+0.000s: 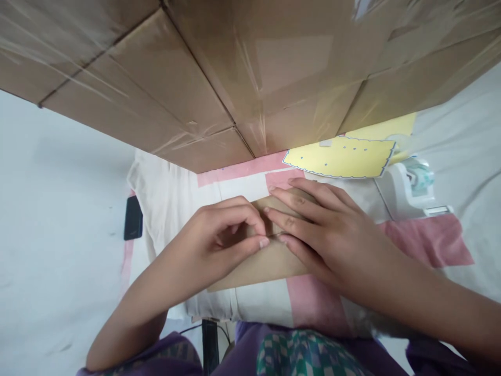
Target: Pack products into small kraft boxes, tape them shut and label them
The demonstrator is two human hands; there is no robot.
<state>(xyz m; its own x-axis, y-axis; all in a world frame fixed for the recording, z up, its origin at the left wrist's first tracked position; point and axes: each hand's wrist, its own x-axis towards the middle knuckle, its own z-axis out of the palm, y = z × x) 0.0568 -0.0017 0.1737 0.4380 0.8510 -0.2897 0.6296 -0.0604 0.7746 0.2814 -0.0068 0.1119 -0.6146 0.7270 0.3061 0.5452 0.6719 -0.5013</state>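
A flat brown piece (250, 269), paper or thin card, lies on the cloth in front of me. It has an edge or fold running across its middle. My left hand (229, 237) pinches thumb and forefinger together at that fold. My right hand (321, 222) lies flat on the right part of the piece, its fingers stretched and a little apart, the thumb tip beside the fold. The two hands nearly meet there, and they hide much of the piece.
A large taped cardboard box (211, 94) looms across the back. Yellow scallop-edged paper (340, 156) lies before it, with a white tape dispenser (410, 190) at right. A dark phone-like object (133, 218) is at left. Pink-and-white cloth (317, 305) covers the surface.
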